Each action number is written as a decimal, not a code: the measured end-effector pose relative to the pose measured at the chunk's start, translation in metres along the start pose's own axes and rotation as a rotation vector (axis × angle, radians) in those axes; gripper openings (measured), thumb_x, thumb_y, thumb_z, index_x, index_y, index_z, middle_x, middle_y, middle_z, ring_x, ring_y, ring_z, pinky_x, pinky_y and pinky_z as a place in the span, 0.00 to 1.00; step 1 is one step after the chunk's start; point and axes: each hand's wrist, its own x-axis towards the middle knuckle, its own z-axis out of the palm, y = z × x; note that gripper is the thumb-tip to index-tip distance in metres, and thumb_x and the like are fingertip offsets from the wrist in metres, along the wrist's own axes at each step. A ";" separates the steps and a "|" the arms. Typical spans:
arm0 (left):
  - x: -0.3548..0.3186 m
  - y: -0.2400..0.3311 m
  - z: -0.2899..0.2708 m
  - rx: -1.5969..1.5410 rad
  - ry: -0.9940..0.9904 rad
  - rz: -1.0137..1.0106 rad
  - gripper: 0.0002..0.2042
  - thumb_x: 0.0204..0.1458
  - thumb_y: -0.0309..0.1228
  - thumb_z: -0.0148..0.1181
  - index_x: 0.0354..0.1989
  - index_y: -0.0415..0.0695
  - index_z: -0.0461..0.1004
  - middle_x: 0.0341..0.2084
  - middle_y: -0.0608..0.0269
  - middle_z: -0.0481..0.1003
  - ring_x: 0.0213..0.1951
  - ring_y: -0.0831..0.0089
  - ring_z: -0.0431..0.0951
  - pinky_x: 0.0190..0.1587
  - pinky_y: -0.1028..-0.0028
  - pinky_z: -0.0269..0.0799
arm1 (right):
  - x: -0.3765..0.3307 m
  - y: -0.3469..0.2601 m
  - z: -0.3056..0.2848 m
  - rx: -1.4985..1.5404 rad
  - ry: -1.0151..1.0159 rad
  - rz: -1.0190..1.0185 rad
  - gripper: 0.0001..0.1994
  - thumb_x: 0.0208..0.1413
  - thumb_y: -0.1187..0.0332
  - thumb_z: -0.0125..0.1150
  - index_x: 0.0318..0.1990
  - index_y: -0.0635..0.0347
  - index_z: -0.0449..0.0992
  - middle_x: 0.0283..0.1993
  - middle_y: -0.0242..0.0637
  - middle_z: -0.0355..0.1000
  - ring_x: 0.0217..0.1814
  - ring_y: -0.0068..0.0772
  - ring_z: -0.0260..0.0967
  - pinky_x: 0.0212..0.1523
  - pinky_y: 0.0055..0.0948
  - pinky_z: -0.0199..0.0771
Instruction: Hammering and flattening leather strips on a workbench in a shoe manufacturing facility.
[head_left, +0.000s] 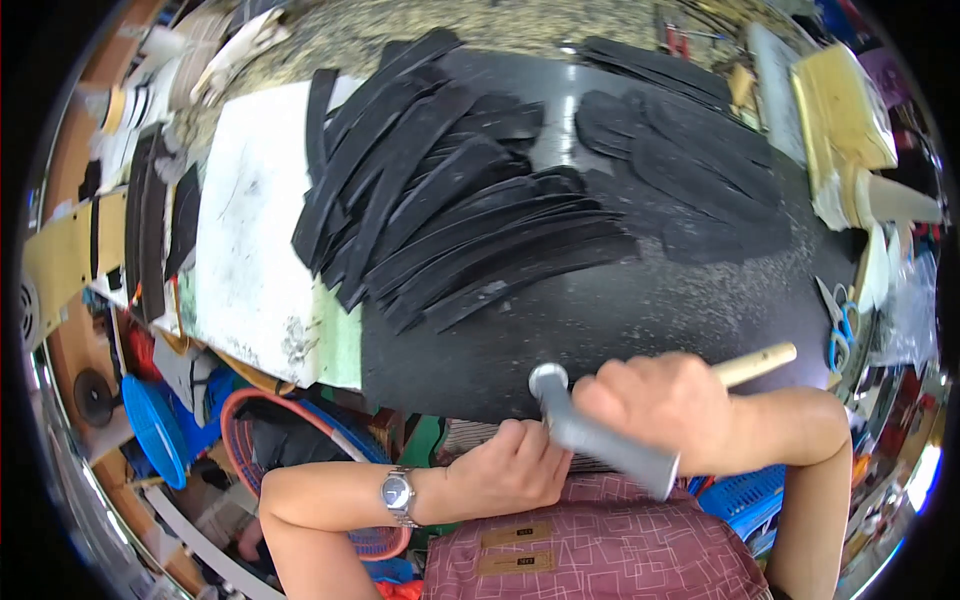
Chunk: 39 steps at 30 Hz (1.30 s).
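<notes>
My right hand [665,405] is wrapped round a hammer [615,442] with a grey metal head and a pale wooden handle that juts out to the right. The hammer's round face lies just above the fingers of my left hand [512,465]; whether they touch cannot be told. Those left fingers are curled closed at the near edge of a black work board [620,320], and what they hold is hidden. Beyond both hands, a heap of black curved strips [400,200] covers the board's left part. Rounded black flat pieces [690,165] lie stacked to its right.
A white sheet [255,230] lies left of the strips. Scissors with blue handles [840,330] rest by the right edge, below a yellowish block [845,105]. Small scraps dot the board. A red-rimmed basket [245,400] stands below the table's left, near a blue basket [155,430].
</notes>
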 end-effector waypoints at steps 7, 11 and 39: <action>0.059 0.006 0.007 -0.210 0.325 0.017 0.13 0.44 0.30 0.58 0.35 0.34 0.76 0.29 0.59 0.74 0.29 0.70 0.72 0.31 0.74 0.69 | -0.095 0.033 -0.039 0.150 0.136 0.242 0.15 0.37 0.66 0.63 0.34 0.58 0.68 0.23 0.34 0.63 0.19 0.36 0.67 0.19 0.33 0.67; 0.093 0.012 0.032 -0.148 0.184 0.205 0.15 0.46 0.29 0.55 0.41 0.35 0.75 0.43 0.53 0.73 0.38 0.68 0.72 0.36 0.76 0.69 | -0.139 0.033 -0.030 0.092 0.118 0.314 0.15 0.37 0.66 0.63 0.34 0.57 0.68 0.22 0.33 0.62 0.19 0.34 0.66 0.18 0.32 0.66; 0.056 -0.042 0.019 0.276 0.197 -0.395 0.12 0.45 0.37 0.63 0.35 0.45 0.75 0.25 0.67 0.69 0.27 0.71 0.69 0.27 0.71 0.62 | -0.160 0.054 -0.011 0.082 0.332 0.479 0.14 0.37 0.69 0.68 0.32 0.57 0.70 0.19 0.36 0.64 0.18 0.40 0.66 0.19 0.35 0.64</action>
